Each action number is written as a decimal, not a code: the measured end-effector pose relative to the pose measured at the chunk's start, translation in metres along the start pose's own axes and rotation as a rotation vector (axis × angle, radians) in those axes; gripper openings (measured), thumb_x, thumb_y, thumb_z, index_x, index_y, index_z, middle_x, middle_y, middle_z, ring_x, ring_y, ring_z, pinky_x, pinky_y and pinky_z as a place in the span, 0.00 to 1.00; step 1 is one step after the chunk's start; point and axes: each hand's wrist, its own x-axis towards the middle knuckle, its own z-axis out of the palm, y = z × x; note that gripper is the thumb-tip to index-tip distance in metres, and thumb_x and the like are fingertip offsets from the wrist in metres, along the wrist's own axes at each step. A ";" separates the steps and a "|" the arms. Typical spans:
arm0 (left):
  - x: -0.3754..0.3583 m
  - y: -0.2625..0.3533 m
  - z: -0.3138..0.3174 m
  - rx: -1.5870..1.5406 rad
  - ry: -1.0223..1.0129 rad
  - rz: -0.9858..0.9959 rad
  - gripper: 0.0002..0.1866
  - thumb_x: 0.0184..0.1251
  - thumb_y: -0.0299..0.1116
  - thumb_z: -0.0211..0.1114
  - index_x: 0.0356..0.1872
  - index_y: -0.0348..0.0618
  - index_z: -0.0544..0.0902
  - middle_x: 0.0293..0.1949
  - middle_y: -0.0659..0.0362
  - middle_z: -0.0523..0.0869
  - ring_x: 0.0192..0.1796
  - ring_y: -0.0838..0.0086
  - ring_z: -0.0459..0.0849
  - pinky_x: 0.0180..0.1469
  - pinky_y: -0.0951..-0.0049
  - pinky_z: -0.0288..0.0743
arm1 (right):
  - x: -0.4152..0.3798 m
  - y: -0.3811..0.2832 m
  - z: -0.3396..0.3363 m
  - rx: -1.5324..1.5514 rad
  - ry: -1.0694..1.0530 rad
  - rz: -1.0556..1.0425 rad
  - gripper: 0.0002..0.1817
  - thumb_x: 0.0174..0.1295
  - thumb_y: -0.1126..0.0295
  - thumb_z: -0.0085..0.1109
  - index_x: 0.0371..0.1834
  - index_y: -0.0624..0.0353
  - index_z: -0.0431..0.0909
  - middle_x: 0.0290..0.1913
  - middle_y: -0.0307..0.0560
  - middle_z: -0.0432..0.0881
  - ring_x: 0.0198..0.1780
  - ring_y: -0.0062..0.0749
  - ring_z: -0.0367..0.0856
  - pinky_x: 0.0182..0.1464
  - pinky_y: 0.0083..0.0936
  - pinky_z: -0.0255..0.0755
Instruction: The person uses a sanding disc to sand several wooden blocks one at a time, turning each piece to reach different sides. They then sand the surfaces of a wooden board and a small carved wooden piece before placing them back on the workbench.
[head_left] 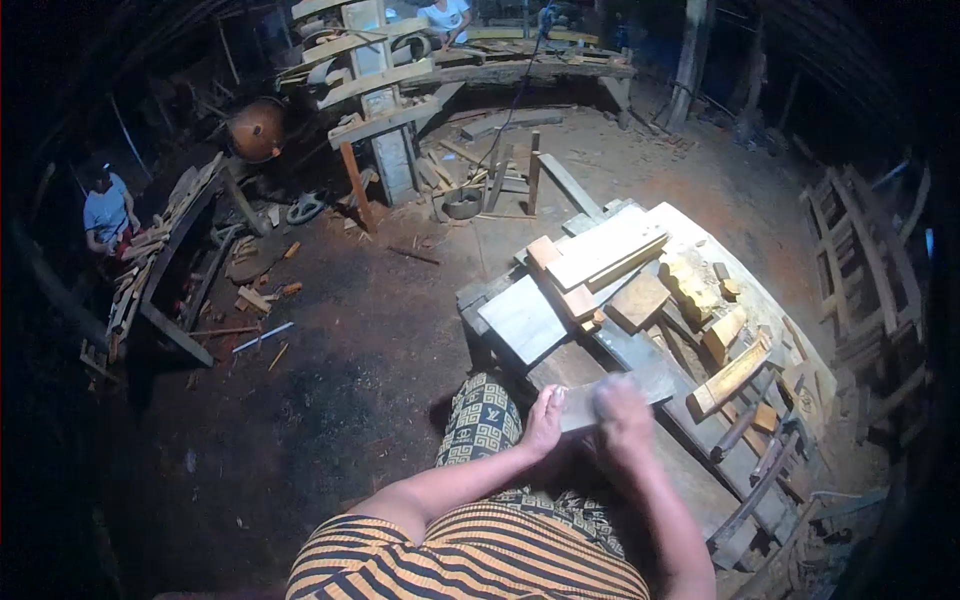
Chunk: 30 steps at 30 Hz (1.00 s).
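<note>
A flat grey-brown board point(578, 407) lies across the near edge of the workbench point(675, 468), close to my lap. My left hand point(543, 420) is closed on the board's left end, thumb on top. Over the middle of the board is my right hand point(622, 415), smeared by motion, with a dark rounded thing point(606, 392) under its fingers that I cannot make out. Beyond the board are a pale square panel point(524, 318) and a light wooden block point(638, 300).
Wood pieces, a long block point(733, 377) and dark-handled tools point(735, 430) lie on the bench's right. A wooden post rack point(385, 120) stands ahead. One person point(107, 212) is at a left bench, another person point(446, 20) at the back. Scraps litter the floor.
</note>
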 end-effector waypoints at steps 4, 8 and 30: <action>-0.001 0.002 0.004 0.028 0.028 0.031 0.22 0.76 0.49 0.45 0.49 0.36 0.73 0.40 0.45 0.81 0.44 0.59 0.81 0.49 0.64 0.71 | 0.006 0.097 0.017 0.050 0.180 0.332 0.22 0.61 0.71 0.51 0.60 0.57 0.73 0.66 0.55 0.69 0.70 0.49 0.62 0.70 0.40 0.52; 0.002 -0.012 0.009 -0.056 0.060 0.017 0.20 0.75 0.45 0.50 0.51 0.36 0.73 0.44 0.43 0.82 0.46 0.57 0.82 0.50 0.64 0.73 | -0.006 0.056 0.027 0.088 0.111 0.284 0.24 0.62 0.71 0.52 0.63 0.57 0.71 0.68 0.57 0.65 0.72 0.53 0.58 0.71 0.44 0.49; 0.006 -0.014 0.005 -0.029 0.079 0.093 0.16 0.77 0.39 0.45 0.45 0.37 0.77 0.39 0.49 0.82 0.44 0.68 0.80 0.51 0.67 0.72 | -0.008 0.031 0.032 0.051 0.050 0.029 0.23 0.63 0.68 0.51 0.63 0.52 0.71 0.70 0.54 0.64 0.72 0.49 0.58 0.72 0.45 0.49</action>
